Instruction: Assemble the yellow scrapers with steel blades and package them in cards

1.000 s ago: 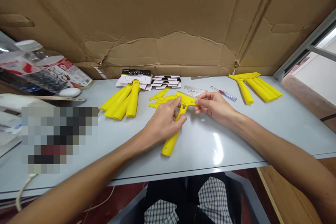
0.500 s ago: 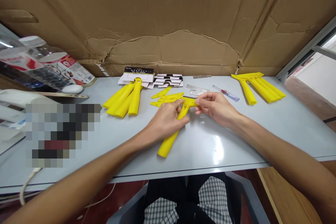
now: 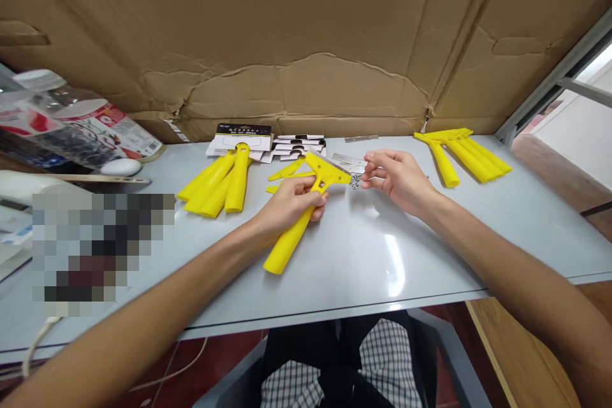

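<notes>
Grey desk: left hand wraps yellow scraper; right hand at its 3 o'clock, fingertips together, maybe pinching small metal bit, hard to tell.

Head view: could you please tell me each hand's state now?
Left hand: closed, holding a yellow plastic scraper.
Right hand: loosely curled; cannot tell if it holds anything.
</notes>
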The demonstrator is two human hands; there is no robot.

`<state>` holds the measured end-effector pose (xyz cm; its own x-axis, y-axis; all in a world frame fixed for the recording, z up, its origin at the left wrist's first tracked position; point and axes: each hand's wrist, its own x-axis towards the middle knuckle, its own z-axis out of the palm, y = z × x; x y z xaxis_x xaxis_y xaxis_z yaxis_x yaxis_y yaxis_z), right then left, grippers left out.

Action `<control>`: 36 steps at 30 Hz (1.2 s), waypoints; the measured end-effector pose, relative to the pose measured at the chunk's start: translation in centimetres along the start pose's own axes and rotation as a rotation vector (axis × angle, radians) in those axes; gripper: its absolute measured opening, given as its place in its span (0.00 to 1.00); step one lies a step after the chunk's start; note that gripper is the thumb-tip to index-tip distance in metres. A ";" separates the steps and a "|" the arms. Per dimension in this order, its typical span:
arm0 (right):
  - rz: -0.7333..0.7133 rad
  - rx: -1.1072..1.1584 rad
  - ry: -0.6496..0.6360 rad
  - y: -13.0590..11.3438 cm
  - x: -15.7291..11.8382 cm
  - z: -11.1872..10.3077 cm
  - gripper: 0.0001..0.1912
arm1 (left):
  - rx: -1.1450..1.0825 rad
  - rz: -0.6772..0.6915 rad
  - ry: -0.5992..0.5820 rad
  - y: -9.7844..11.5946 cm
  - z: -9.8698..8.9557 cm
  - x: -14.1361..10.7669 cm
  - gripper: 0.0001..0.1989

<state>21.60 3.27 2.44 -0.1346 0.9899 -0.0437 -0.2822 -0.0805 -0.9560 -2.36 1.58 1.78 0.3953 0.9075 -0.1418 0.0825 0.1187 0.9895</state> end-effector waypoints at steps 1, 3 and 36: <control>-0.003 -0.019 0.000 0.0 0.1 -0.1 0.11 | -0.061 -0.010 -0.004 -0.3 -0.1 0.2 0.07; -0.010 -0.060 -0.003 0.0 0.1 -0.1 0.08 | -0.195 -0.022 -0.010 -0.7 -0.3 0.5 0.07; -0.049 -0.266 -0.217 0.5 -0.5 -0.1 0.20 | -0.378 -0.066 -0.206 -1.0 0.2 0.2 0.14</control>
<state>21.62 2.75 1.96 -0.3344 0.9416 0.0397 -0.0397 0.0280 -0.9988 -2.15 1.56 0.71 0.5783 0.7979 -0.1700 -0.2119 0.3482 0.9132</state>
